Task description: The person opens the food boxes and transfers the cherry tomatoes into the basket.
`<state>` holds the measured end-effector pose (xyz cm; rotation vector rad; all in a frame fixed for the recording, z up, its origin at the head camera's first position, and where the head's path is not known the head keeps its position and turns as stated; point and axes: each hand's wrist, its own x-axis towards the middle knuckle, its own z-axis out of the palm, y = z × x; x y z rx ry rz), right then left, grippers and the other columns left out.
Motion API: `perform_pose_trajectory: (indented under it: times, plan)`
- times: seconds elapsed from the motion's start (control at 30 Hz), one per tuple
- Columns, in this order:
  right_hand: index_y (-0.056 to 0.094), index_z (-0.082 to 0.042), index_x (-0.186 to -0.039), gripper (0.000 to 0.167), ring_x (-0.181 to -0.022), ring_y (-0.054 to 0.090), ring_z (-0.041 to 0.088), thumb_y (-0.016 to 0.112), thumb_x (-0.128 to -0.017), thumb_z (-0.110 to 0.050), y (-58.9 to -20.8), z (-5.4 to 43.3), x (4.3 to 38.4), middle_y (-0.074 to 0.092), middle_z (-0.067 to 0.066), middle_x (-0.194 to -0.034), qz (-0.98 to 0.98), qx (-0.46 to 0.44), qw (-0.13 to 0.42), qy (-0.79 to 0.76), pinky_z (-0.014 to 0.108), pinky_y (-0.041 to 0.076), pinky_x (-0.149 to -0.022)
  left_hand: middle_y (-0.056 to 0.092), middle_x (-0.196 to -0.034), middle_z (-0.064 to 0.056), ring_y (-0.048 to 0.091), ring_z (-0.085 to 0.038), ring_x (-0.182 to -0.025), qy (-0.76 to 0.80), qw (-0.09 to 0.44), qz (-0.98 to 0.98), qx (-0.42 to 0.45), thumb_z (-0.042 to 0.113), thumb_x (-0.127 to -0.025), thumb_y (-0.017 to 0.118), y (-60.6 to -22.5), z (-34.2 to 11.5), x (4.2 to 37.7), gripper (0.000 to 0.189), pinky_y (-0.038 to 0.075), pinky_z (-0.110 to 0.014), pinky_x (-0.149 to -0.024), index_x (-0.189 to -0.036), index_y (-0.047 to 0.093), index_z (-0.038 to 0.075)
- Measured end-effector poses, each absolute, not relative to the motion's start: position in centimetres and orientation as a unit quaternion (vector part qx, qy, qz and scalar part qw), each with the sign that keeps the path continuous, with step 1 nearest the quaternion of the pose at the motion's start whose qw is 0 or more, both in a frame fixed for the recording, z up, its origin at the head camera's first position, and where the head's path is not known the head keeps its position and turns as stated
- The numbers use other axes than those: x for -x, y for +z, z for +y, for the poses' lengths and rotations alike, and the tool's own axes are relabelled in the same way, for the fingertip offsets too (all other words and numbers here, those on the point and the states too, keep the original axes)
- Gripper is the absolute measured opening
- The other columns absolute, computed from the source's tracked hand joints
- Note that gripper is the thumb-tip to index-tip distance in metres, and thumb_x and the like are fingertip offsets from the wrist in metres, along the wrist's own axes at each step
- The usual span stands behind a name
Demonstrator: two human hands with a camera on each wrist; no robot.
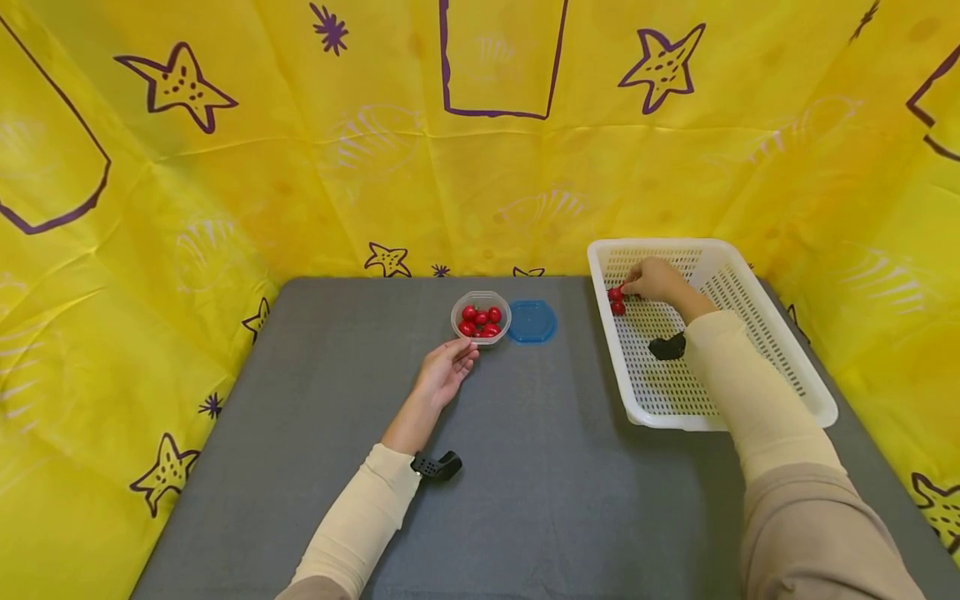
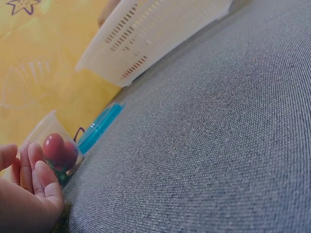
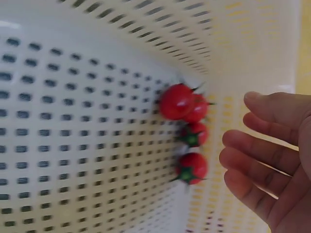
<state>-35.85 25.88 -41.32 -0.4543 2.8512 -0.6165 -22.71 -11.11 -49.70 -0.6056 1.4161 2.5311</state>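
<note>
My left hand [image 1: 442, 373] is at the near side of a small clear plastic container [image 1: 456, 321], its thumb and forefinger pinching the rim. Several cherry tomatoes [image 1: 482, 317] lie inside; the left wrist view shows some red ones [image 2: 54, 145] through the wall, behind the fingers. My right hand [image 1: 658, 282] reaches down into a white plastic basket [image 1: 622, 392] at its far left corner. Beside its loosely bent fingers, several cherry tomatoes with green stems [image 3: 176, 103] lie against the basket wall. The right wrist view shows a gap between these fingertips and the tomatoes.
A blue lid [image 1: 532, 322] lies on the grey table [image 1: 525, 467] right of the container. The basket's raised rim [image 1: 618, 375] stands around the right forearm. Yellow patterned cloth [image 1: 480, 200] hangs behind and along both sides. Each wrist wears a black device [image 1: 438, 465].
</note>
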Motion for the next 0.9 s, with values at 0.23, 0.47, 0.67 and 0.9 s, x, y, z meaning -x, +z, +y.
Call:
perform_pose_trajectory:
  times: [0.23,0.47,0.67,0.9]
  plan:
    - [0.069,0.006,-0.101,0.024,-0.076,0.059,0.027,0.063,-0.091,-0.014,-39.0,24.5,36.2,0.071,0.023,-0.094,0.957,0.155,0.066,-0.236,0.038,0.048,-0.070,0.070,-0.071,0.004,0.065,-0.008,-0.067,0.853,0.090,0.472,0.206,0.010,-0.096,0.059,-49.6,-11.0,22.7,0.014,0.050,-0.020,-0.069,-0.083,0.063,0.013]
    - [0.066,0.006,-0.110,0.028,-0.099,0.062,0.039,0.060,-0.095,-0.016,-36.7,21.4,36.0,0.068,0.027,-0.111,0.953,0.174,0.072,-0.238,0.051,0.047,-0.089,0.070,-0.071,0.004,0.065,-0.007,-0.066,0.853,0.086,0.472,0.205,0.009,-0.096,0.059,-49.6,-10.9,22.7,0.017,0.050,-0.020,-0.067,-0.081,0.064,0.013]
    - [0.065,0.005,-0.113,0.030,-0.101,0.062,0.038,0.061,-0.094,-0.018,-36.0,18.4,36.1,0.068,0.025,-0.113,0.950,0.191,0.070,-0.236,0.049,0.049,-0.089,0.070,-0.071,0.004,0.065,-0.007,-0.066,0.853,0.086,0.474,0.202,0.010,-0.097,0.058,-49.6,-10.9,22.6,0.017,0.050,-0.020,-0.068,-0.081,0.063,0.013]
    - [0.065,0.006,-0.115,0.031,-0.105,0.061,0.039,0.063,-0.093,-0.015,-35.9,15.1,35.7,0.067,0.025,-0.112,0.946,0.224,0.050,-0.229,0.049,0.048,-0.093,0.070,-0.071,0.004,0.065,-0.007,-0.066,0.852,0.088,0.475,0.201,0.010,-0.097,0.058,-49.4,-10.9,22.6,0.017,0.050,-0.020,-0.068,-0.081,0.063,0.013]
